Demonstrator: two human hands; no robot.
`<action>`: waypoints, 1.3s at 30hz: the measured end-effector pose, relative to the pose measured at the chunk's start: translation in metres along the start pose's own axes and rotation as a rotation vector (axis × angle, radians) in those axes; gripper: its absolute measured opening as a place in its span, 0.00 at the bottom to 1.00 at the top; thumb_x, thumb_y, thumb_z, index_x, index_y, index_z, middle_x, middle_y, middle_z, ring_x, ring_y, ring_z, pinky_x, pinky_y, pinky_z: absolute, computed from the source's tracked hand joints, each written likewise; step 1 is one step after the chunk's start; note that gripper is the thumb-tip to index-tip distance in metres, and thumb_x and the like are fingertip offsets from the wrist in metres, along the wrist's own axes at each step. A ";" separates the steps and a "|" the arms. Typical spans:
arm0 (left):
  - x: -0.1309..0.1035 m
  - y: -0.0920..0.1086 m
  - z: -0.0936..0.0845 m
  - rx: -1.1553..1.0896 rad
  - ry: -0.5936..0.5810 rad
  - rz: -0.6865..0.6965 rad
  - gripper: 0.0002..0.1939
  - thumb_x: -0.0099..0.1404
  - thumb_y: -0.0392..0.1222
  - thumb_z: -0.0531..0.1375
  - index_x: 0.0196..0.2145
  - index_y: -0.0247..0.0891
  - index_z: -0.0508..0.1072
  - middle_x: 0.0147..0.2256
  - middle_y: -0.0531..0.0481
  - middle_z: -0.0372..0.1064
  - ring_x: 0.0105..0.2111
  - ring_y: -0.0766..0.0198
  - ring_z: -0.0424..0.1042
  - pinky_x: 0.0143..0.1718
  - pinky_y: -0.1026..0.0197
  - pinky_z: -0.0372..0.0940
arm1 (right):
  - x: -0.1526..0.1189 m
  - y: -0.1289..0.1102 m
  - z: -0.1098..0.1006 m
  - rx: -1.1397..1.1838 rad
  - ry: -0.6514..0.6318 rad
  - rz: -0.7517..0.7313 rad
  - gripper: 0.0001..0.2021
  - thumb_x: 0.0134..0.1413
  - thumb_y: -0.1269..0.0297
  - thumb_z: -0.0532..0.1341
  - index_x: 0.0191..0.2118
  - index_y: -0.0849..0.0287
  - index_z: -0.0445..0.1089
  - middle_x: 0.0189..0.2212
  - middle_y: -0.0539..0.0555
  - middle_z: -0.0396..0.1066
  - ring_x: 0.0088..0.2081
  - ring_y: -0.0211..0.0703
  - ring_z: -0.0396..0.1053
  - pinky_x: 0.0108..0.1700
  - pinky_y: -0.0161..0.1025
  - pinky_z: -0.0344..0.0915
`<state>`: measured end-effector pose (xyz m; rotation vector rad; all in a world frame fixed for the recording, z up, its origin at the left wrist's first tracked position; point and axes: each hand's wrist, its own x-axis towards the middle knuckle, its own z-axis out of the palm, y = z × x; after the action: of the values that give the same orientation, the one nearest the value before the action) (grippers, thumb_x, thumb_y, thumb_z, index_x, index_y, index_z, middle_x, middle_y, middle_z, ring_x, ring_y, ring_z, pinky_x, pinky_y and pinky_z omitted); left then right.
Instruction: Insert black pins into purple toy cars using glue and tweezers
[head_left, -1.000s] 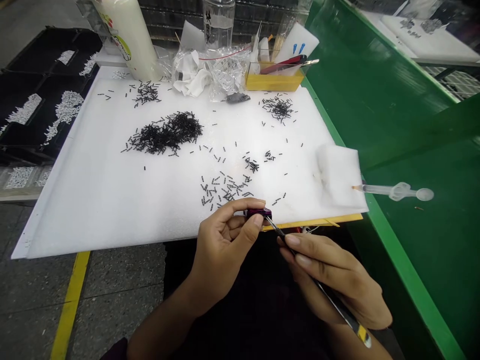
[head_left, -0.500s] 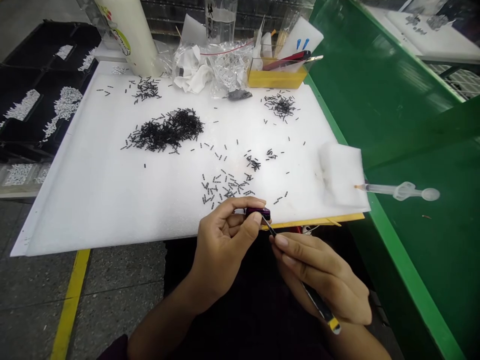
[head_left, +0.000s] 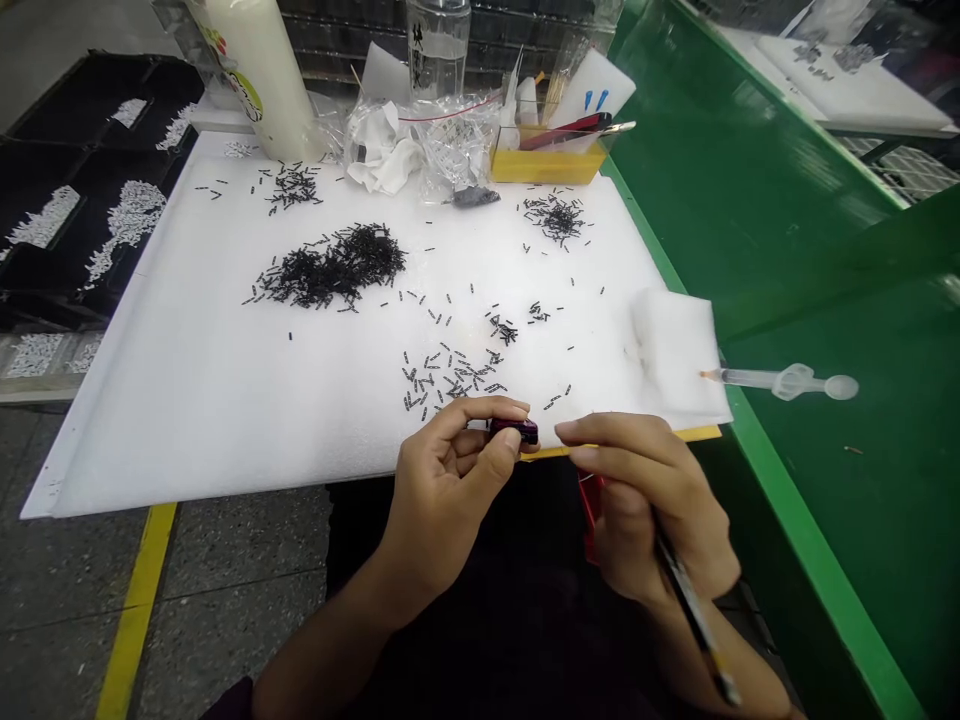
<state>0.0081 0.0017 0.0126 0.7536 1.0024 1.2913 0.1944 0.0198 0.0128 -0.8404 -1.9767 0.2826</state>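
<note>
My left hand pinches a small glossy black-purple block between thumb and fingers, just over the table's front edge. Apart from it, on the right, is my right hand. A slim black tool with a yellow band near its rear end lies in that hand, slanting down along the palm. The thumb is bent inward and the index and middle fingers stretch toward the block without touching it. The tool's front tip is hidden by the hand. Small black strips lie scattered just beyond my left hand.
On the white foam sheet are a large heap of black pieces and smaller piles. A syringe sticks out from a foam block at right. Behind stand a bottle and yellow box. A green panel borders the right.
The tool's tip was at the block; now my right hand has drawn away to the right, with the tool swung back into the palm. My left hand keeps the block in place.
</note>
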 end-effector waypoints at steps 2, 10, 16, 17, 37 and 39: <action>0.001 0.000 0.000 0.001 -0.012 0.016 0.04 0.75 0.42 0.69 0.45 0.42 0.84 0.45 0.51 0.84 0.44 0.64 0.85 0.48 0.68 0.79 | 0.011 0.000 0.007 -0.040 -0.009 -0.068 0.11 0.70 0.74 0.64 0.54 0.60 0.76 0.46 0.60 0.83 0.46 0.48 0.82 0.45 0.45 0.81; 0.004 0.001 -0.002 0.044 -0.039 0.021 0.05 0.76 0.41 0.68 0.47 0.41 0.83 0.50 0.49 0.84 0.47 0.64 0.84 0.50 0.66 0.79 | 0.010 0.008 0.015 -0.108 -0.023 -0.185 0.18 0.63 0.82 0.67 0.56 0.62 0.78 0.49 0.62 0.84 0.47 0.50 0.82 0.42 0.47 0.83; 0.004 -0.004 -0.010 0.071 -0.177 0.022 0.14 0.77 0.40 0.65 0.59 0.45 0.80 0.58 0.48 0.80 0.54 0.60 0.82 0.56 0.63 0.78 | 0.017 0.012 0.012 -0.093 -0.012 -0.180 0.17 0.62 0.82 0.68 0.54 0.61 0.78 0.46 0.61 0.83 0.45 0.48 0.82 0.42 0.45 0.82; 0.005 -0.005 -0.010 0.119 -0.173 0.033 0.15 0.77 0.40 0.66 0.60 0.45 0.80 0.58 0.48 0.80 0.53 0.60 0.82 0.55 0.63 0.79 | 0.018 0.013 0.012 -0.076 -0.004 -0.167 0.17 0.61 0.83 0.69 0.52 0.61 0.78 0.45 0.61 0.83 0.44 0.47 0.82 0.42 0.44 0.81; -0.002 0.019 -0.005 0.350 -0.273 0.089 0.13 0.81 0.48 0.62 0.57 0.48 0.82 0.36 0.57 0.83 0.34 0.71 0.83 0.41 0.72 0.75 | 0.014 0.006 -0.007 0.100 0.026 -0.046 0.22 0.59 0.78 0.73 0.57 0.57 0.79 0.48 0.56 0.82 0.46 0.45 0.79 0.43 0.42 0.80; -0.004 0.021 -0.004 0.344 -0.282 0.094 0.13 0.81 0.47 0.62 0.57 0.49 0.82 0.36 0.57 0.83 0.34 0.71 0.83 0.41 0.72 0.75 | 0.015 0.005 -0.007 0.096 0.039 -0.072 0.19 0.60 0.78 0.72 0.55 0.57 0.80 0.46 0.55 0.82 0.43 0.45 0.80 0.41 0.43 0.81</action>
<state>-0.0045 0.0009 0.0301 1.2236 0.9770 1.0639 0.1975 0.0325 0.0242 -0.7070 -1.9370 0.3139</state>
